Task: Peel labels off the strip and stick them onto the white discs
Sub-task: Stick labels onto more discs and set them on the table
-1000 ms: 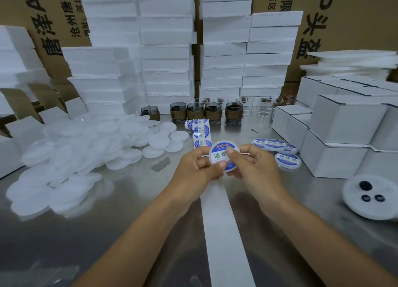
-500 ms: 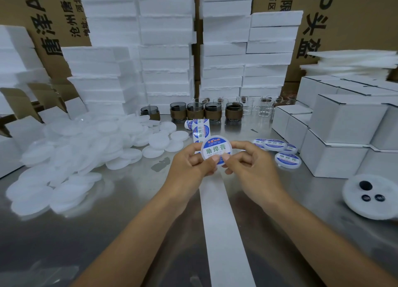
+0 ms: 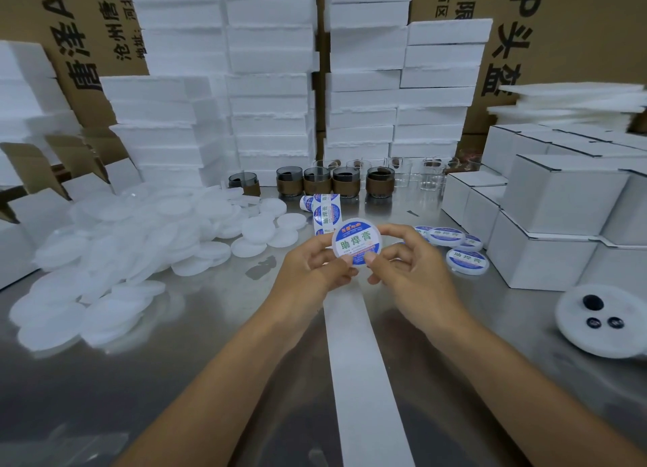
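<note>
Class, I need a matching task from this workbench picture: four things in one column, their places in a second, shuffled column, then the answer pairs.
Things
1. blank discs
2. raised labelled disc
3. finished labelled discs
4. brown-banded cups

Places
A. in a row at the back of the table
B. pinched between the left hand and the right hand
C. heaped on the left
D. lying right of the hands, near the white boxes

Pairs: 1-C, 2-B, 3-D, 4-A
</note>
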A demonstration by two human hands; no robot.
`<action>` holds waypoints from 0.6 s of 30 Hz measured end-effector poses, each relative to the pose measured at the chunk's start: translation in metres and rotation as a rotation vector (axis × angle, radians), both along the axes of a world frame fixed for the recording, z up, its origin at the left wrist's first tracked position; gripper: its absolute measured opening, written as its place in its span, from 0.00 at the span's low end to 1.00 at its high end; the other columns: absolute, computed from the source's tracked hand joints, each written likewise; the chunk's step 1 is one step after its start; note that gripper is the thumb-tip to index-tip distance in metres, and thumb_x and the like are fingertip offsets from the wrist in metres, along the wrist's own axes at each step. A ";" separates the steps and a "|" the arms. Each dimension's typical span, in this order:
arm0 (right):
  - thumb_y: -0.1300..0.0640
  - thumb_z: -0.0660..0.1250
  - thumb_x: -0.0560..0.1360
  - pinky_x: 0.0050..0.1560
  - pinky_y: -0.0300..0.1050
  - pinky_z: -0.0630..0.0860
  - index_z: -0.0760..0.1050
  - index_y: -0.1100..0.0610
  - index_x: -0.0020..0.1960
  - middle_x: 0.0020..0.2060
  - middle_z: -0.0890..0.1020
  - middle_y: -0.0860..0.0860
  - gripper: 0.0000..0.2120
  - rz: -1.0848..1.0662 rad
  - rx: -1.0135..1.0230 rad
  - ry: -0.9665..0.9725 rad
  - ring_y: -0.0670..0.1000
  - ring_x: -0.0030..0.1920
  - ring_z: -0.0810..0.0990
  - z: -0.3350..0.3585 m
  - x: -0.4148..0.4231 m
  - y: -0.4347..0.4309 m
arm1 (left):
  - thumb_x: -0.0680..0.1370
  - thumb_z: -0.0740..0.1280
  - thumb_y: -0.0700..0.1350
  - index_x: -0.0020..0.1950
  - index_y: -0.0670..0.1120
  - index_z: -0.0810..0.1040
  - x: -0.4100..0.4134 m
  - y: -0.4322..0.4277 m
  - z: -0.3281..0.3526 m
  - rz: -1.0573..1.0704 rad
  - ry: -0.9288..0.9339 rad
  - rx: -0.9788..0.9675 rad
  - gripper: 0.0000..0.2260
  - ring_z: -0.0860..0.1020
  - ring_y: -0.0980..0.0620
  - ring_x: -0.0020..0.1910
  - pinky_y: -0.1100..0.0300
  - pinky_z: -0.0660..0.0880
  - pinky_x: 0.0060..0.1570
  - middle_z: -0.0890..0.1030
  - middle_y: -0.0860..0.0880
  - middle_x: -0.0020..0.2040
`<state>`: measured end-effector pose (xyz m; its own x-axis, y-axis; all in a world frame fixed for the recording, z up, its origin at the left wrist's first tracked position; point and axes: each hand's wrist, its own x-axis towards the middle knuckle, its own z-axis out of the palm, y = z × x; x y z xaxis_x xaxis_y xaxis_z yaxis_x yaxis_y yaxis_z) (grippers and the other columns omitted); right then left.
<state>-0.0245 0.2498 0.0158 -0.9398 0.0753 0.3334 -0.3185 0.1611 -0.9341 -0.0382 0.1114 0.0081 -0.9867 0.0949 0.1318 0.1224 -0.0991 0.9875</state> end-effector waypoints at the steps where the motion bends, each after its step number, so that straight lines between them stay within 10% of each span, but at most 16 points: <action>1: 0.62 0.68 0.73 0.32 0.31 0.73 0.73 0.43 0.48 0.33 0.81 0.50 0.13 -0.032 0.006 -0.003 0.42 0.29 0.79 0.000 -0.002 0.003 | 0.77 0.67 0.38 0.57 0.50 0.77 -0.001 0.000 0.000 0.019 -0.008 -0.030 0.12 0.81 0.52 0.46 0.59 0.77 0.51 0.83 0.48 0.49; 5: 0.62 0.66 0.75 0.33 0.37 0.73 0.75 0.43 0.48 0.33 0.80 0.48 0.13 -0.236 -0.012 -0.050 0.40 0.26 0.78 0.001 -0.015 0.027 | 0.78 0.66 0.44 0.58 0.56 0.74 -0.002 -0.004 -0.005 0.177 0.144 -0.470 0.11 0.76 0.57 0.53 0.76 0.70 0.46 0.79 0.54 0.56; 8: 0.64 0.64 0.75 0.33 0.39 0.71 0.76 0.52 0.56 0.33 0.79 0.50 0.13 -0.360 -0.182 -0.163 0.43 0.26 0.77 0.000 -0.024 0.050 | 0.78 0.64 0.49 0.66 0.55 0.70 -0.002 -0.009 -0.015 0.171 0.237 -0.830 0.16 0.68 0.56 0.64 0.69 0.63 0.57 0.72 0.55 0.66; 18: 0.66 0.63 0.75 0.51 0.45 0.77 0.73 0.67 0.61 0.38 0.77 0.53 0.14 -0.386 -0.547 -0.346 0.54 0.48 0.81 0.001 -0.029 0.069 | 0.80 0.59 0.52 0.63 0.55 0.75 0.003 -0.011 -0.013 0.040 0.343 -1.057 0.13 0.70 0.55 0.59 0.62 0.67 0.56 0.78 0.55 0.60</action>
<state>-0.0539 0.3191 0.0170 -0.8576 0.4901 -0.1560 -0.0067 -0.3139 -0.9494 -0.0351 0.1002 -0.0052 -0.9184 0.2894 0.2699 0.3894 0.7828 0.4855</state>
